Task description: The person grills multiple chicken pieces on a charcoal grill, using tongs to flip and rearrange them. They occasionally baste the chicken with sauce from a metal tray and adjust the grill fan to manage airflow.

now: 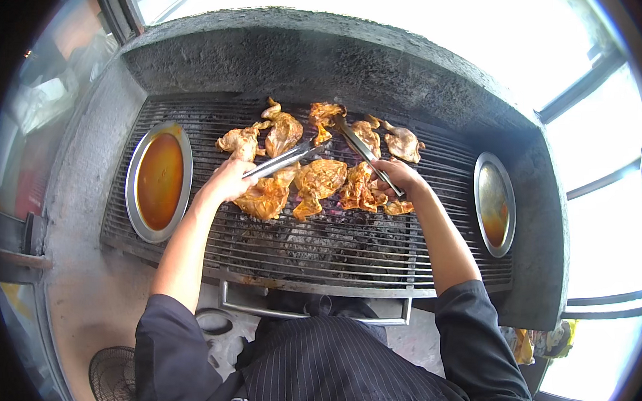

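Observation:
My left hand (227, 179) grips a pair of metal tongs (284, 160), whose tips reach right to the near side of a browned chicken piece (325, 116). In my right hand (398, 176) is a second pair of tongs (357, 140), angled up and left, its tips at that same piece's right side. Whether either pair is clamped on it, I cannot tell. Several flattened chicken pieces lie around on the bar grill grate (313, 270). A large browned piece (320, 180) lies nearest the middle, and a paler one (403, 142) sits at the back right.
Charcoal (306, 241) shows beneath the bars. An oval metal platter of reddish-brown liquid (160, 180) rests on the grate's left; another oval platter (495, 206) is at the right. A concrete wall (314, 55) surrounds the back and sides. A metal handle rail (267, 311) runs along the front.

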The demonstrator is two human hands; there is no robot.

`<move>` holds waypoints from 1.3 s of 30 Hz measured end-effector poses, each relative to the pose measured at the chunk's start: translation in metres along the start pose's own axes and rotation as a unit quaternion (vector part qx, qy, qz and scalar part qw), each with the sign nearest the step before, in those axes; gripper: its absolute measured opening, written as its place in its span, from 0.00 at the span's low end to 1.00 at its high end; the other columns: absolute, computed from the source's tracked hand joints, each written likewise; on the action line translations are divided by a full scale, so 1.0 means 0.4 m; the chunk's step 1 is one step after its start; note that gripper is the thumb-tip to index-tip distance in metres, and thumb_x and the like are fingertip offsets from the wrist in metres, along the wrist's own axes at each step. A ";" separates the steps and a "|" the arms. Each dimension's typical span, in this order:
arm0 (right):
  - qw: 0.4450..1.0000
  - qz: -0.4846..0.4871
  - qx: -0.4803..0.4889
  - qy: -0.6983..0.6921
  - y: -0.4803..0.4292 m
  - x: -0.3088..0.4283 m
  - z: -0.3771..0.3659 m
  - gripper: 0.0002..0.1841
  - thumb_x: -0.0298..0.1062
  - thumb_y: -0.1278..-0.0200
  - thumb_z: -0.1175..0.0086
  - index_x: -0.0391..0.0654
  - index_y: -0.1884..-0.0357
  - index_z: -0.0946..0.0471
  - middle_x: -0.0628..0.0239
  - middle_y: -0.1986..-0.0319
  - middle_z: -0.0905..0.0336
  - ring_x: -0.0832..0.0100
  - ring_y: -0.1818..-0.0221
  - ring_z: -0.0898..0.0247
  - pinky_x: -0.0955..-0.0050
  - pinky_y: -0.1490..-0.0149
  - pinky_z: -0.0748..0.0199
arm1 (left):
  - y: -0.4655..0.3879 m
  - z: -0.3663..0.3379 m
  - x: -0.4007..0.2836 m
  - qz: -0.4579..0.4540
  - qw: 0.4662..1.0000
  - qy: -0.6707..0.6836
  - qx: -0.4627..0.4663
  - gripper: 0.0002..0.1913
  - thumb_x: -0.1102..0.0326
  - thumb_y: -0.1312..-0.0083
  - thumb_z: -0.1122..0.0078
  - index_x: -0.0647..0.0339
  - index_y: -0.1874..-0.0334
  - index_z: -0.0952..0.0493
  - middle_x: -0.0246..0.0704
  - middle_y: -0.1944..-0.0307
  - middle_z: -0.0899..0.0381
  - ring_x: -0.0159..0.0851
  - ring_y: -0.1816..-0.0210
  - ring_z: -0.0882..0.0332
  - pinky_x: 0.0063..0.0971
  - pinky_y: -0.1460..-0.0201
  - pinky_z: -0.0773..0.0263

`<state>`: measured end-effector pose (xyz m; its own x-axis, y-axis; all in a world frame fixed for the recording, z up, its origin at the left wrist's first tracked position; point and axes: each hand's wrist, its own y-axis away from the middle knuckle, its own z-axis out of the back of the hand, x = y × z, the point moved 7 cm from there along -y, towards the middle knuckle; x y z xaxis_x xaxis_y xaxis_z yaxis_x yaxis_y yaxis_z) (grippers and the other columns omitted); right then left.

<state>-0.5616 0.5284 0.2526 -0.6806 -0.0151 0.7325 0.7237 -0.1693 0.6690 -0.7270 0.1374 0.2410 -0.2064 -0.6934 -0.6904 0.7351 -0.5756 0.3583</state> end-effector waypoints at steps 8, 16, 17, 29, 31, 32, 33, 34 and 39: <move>1.000 -0.021 -0.007 -0.016 0.061 -0.022 -0.024 0.25 0.57 0.14 0.46 0.40 0.57 0.20 0.74 0.83 0.28 0.79 0.89 0.35 0.75 0.84 0.37 | 0.038 -0.096 0.078 0.055 0.969 0.225 0.084 0.18 0.53 0.17 0.34 0.63 0.42 0.16 0.27 0.66 0.15 0.22 0.74 0.21 0.20 0.76 0.24; 0.996 0.065 -0.056 -0.025 0.196 -0.074 0.038 0.22 0.55 0.14 0.46 0.44 0.58 0.19 0.74 0.83 0.29 0.79 0.89 0.36 0.73 0.84 0.37 | 0.128 -0.120 0.061 0.075 0.911 0.404 0.046 0.19 0.50 0.17 0.35 0.61 0.43 0.17 0.27 0.65 0.15 0.23 0.74 0.19 0.19 0.77 0.24; 0.994 0.070 -0.090 -0.005 0.221 -0.089 0.066 0.23 0.55 0.14 0.45 0.43 0.58 0.18 0.73 0.83 0.29 0.79 0.89 0.36 0.73 0.84 0.38 | 0.144 -0.128 0.046 0.064 0.910 0.409 0.039 0.18 0.50 0.17 0.35 0.61 0.45 0.17 0.28 0.65 0.15 0.23 0.74 0.19 0.19 0.77 0.24; 0.995 0.002 -0.073 0.062 0.218 -0.170 0.243 0.24 0.52 0.17 0.44 0.36 0.54 0.17 0.72 0.83 0.29 0.76 0.88 0.36 0.71 0.83 0.36 | 0.072 -0.308 -0.200 0.041 0.988 0.152 -0.007 0.21 0.50 0.18 0.34 0.62 0.39 0.16 0.30 0.67 0.14 0.25 0.73 0.17 0.26 0.76 0.24; 0.999 -0.026 -0.001 0.019 0.202 -0.163 0.283 0.24 0.52 0.17 0.44 0.36 0.52 0.17 0.72 0.83 0.30 0.77 0.88 0.37 0.71 0.83 0.37 | 0.078 -0.300 -0.249 -0.012 0.996 0.025 -0.085 0.25 0.50 0.20 0.34 0.67 0.35 0.19 0.42 0.65 0.11 0.41 0.66 0.12 0.40 0.62 0.18; 0.999 -0.030 0.028 0.022 0.203 -0.160 0.311 0.23 0.52 0.16 0.46 0.37 0.50 0.17 0.73 0.83 0.32 0.78 0.88 0.38 0.72 0.83 0.38 | 0.092 -0.300 -0.261 -0.010 0.995 0.000 -0.097 0.28 0.50 0.20 0.34 0.70 0.33 0.20 0.47 0.63 0.10 0.48 0.61 0.10 0.44 0.56 0.17; 0.998 -0.029 0.050 0.017 0.204 -0.156 0.342 0.23 0.52 0.15 0.48 0.38 0.49 0.17 0.73 0.82 0.32 0.78 0.88 0.38 0.73 0.83 0.39 | 0.107 -0.299 -0.274 -0.008 0.994 -0.026 -0.107 0.30 0.49 0.21 0.34 0.74 0.32 0.22 0.53 0.61 0.10 0.54 0.57 0.08 0.47 0.50 0.15; 0.998 -0.031 0.055 0.023 0.195 -0.159 0.371 0.23 0.52 0.15 0.49 0.38 0.49 0.17 0.74 0.82 0.32 0.78 0.88 0.38 0.73 0.83 0.39 | 0.115 -0.301 -0.288 -0.005 0.996 -0.040 -0.084 0.35 0.50 0.21 0.34 0.77 0.26 0.27 0.54 0.59 0.09 0.55 0.54 0.08 0.49 0.47 0.14; 0.986 -0.020 0.163 -0.004 0.103 -0.167 0.427 0.23 0.49 0.11 0.56 0.38 0.50 0.19 0.77 0.83 0.36 0.82 0.89 0.40 0.77 0.85 0.42 | 0.157 -0.311 -0.420 -0.029 0.976 -0.162 -0.142 0.34 0.53 0.22 0.32 0.77 0.26 0.27 0.54 0.57 0.10 0.56 0.55 0.09 0.48 0.47 0.14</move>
<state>-0.4668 0.6907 0.2527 -0.7089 -0.0068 0.7053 0.6959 0.1566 0.7009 -0.5659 0.2717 0.3012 -0.4129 -0.7898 -0.4535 0.8555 -0.5072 0.1044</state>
